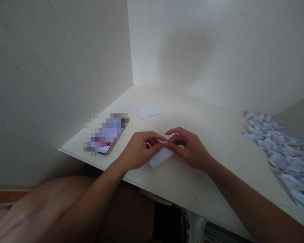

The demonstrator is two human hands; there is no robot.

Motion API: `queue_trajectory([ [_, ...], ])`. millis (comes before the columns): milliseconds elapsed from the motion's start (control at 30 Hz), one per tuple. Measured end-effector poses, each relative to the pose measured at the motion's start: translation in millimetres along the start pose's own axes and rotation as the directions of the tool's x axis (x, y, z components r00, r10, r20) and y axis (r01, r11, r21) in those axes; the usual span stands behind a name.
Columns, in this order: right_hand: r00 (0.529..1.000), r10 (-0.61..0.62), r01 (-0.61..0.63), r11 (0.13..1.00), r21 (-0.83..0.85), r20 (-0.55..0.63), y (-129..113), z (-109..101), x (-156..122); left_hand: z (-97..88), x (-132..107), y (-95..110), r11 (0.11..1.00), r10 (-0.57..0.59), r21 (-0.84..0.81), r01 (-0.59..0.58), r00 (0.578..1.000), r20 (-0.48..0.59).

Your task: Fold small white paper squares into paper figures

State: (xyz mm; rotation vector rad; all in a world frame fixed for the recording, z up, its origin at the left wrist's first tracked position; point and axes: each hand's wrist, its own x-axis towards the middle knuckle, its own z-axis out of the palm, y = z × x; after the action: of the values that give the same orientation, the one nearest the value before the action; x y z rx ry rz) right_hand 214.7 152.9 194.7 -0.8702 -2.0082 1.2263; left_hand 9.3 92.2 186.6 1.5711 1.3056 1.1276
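Observation:
A small piece of white paper (162,158) is held just above the table by both hands, its lower part showing beneath the fingers. My left hand (142,148) pinches its upper edge between thumb and fingers. From the other side, my right hand (186,146) closes thumb and fingers on the same edge, with its index finger raised a little. The two thumb tips meet near the middle of the paper. Part of the sheet is covered by the hands, so its folds cannot be made out fully.
Behind the hands lies a flat white paper piece (148,111). A phone (108,148), partly blurred out, rests at the left. Along the right side runs a heap of white folded or twisted paper pieces (276,152). White walls (192,50) border the table (210,189) at the back and left.

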Motion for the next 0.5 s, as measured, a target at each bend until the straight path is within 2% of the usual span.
queue_trajectory([
  [200,0.998,0.052,-0.057,0.986,0.160,0.040,7.6,2.3,3.4,1.1,1.7,0.5,0.999,0.022,-0.025,-0.024,0.994,-0.108],
  [500,0.998,0.010,0.002,0.982,0.189,-0.060,2.3,1.8,3.8,0.3,0.6,-0.3,0.994,0.007,-0.108,-0.014,0.998,-0.061],
])
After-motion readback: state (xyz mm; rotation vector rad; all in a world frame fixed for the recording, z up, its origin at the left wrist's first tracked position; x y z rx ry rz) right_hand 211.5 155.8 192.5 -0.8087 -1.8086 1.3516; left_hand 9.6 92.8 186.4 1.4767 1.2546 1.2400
